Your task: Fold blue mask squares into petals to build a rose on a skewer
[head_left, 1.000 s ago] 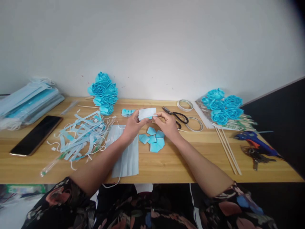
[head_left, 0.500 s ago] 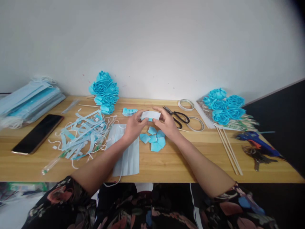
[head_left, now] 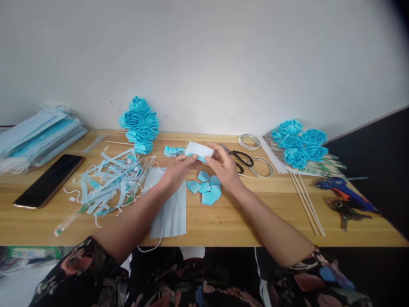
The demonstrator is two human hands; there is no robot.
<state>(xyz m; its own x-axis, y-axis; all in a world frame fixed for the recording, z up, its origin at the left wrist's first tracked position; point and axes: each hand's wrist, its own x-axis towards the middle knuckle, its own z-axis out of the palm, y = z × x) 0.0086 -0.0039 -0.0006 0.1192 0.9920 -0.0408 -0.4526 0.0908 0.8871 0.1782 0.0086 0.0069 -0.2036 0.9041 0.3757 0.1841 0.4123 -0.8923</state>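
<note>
Between my two hands is a small white-and-blue piece of mask fabric, white side up with a blue lower edge. My left hand pinches its left end between thumb and fingers. At the right end, my right hand grips it the same way, thumb on the near edge. Several cut blue pieces lie on the table just below. A whole pleated face mask lies partly under my left forearm. Behind my left hand is a folded blue strip. Scissors with black handles rest beyond my right hand.
Left are a mask stack, a phone, tangled scraps and blue fabric flowers. Right are tape rolls, more blue flowers, wooden sticks, a blue glue gun and keys.
The fabric piece has tilted, its right side dropping, and more of its white face shows. My left fingers have shifted lower along its edge. The things on the table stay put.
</note>
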